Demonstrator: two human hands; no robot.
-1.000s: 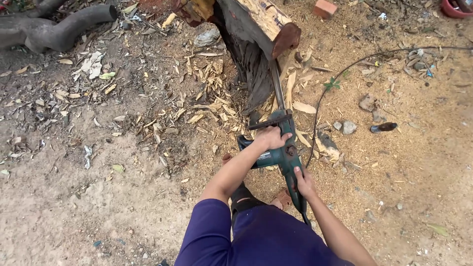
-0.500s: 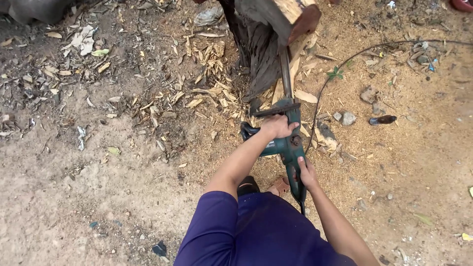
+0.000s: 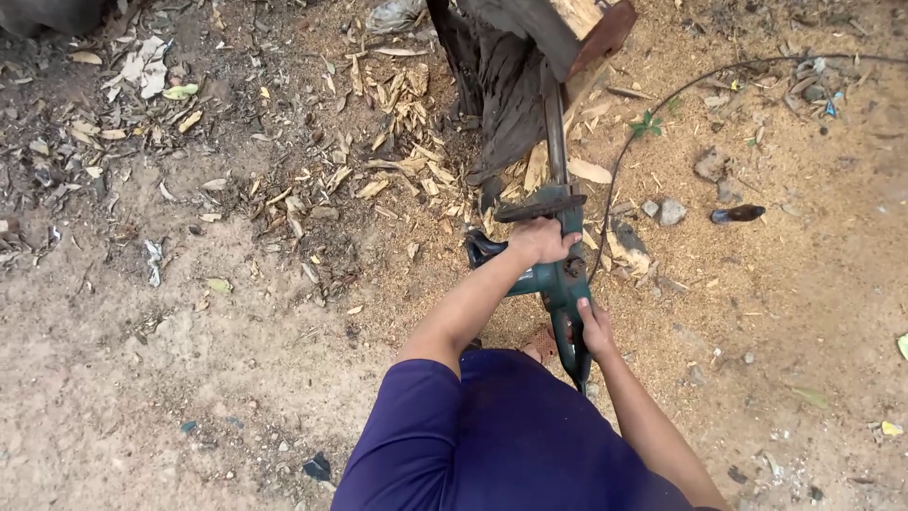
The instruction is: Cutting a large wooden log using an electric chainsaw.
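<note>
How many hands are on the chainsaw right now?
2: the left hand grips the front handle of the chainsaw, and the right hand holds the rear handle.

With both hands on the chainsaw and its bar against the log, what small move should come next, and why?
Probably ease the chainsaw bar further into the log. The left hand grips the front handle and the right hand the rear grip. The bar meets the wood, with chips already on the ground.

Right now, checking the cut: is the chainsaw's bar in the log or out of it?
In. The chainsaw bar's far end disappears into the dark log; depth cannot be told.
</note>
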